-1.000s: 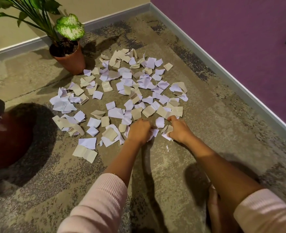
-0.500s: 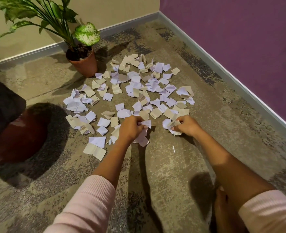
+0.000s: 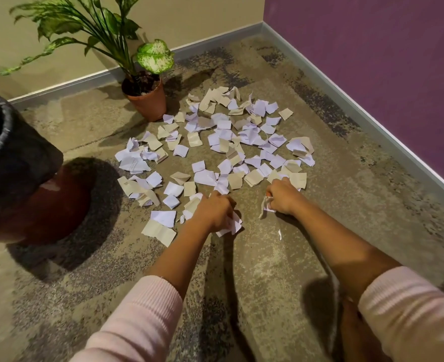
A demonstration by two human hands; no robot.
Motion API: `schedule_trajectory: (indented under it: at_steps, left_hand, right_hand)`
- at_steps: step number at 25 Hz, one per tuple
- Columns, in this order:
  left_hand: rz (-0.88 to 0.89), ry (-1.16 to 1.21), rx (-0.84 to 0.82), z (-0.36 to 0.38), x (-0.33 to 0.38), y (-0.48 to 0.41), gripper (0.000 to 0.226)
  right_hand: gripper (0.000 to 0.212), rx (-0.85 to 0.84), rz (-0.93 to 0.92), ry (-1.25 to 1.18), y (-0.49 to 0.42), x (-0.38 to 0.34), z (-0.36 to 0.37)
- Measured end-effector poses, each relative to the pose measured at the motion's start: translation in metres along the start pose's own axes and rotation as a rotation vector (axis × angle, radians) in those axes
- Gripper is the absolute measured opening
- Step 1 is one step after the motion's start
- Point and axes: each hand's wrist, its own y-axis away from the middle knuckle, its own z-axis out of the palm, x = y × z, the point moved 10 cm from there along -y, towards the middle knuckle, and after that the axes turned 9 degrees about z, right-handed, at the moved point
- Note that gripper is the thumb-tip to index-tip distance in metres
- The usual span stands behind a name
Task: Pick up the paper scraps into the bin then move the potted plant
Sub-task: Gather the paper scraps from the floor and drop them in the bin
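Observation:
Several white and tan paper scraps (image 3: 223, 142) lie scattered over the carpet in front of me. My left hand (image 3: 213, 210) is closed on a bunch of white scraps at the near edge of the pile. My right hand (image 3: 281, 195) is also closed on a few scraps, a little to the right. The bin (image 3: 19, 163), reddish-brown with a black liner, stands at the far left. The potted plant (image 3: 147, 100), green leaves in a terracotta pot, sits by the back wall just beyond the scraps.
A beige wall with a grey skirting board (image 3: 66, 84) runs behind the plant. A purple wall (image 3: 372, 61) closes the right side, meeting it in a corner. My knee or foot (image 3: 354, 333) shows at the lower right.
The view has shifted so the bin and plant show more fully. Both hands have gathered more scraps from the near edge of the pile and closed on them.

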Motion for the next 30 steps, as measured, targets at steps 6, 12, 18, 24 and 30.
schedule_trajectory:
  at_steps: [6, 12, 18, 24, 30]
  left_hand:
    - [0.032, -0.047, -0.029, 0.007, 0.008, -0.001, 0.025]
    - [0.022, -0.034, -0.01, 0.012, 0.008, 0.0, 0.029]
    - [0.011, -0.027, 0.046, 0.009, 0.001, 0.006, 0.027]
    - [-0.029, 0.052, 0.105, 0.006, -0.009, 0.018, 0.029]
    - [-0.129, 0.226, 0.241, -0.013, -0.031, 0.04, 0.027]
  right_hand:
    - [0.029, -0.012, 0.13, -0.288, 0.006, 0.026, 0.003]
    - [0.064, -0.297, 0.296, -0.164, 0.024, 0.045, 0.035]
    - [0.058, -0.259, 0.403, 0.109, 0.037, 0.049, 0.056]
    - [0.045, -0.202, 0.433, 0.122, 0.04, 0.043, 0.054]
    - [0.031, -0.335, 0.397, -0.058, 0.044, 0.04, 0.059]
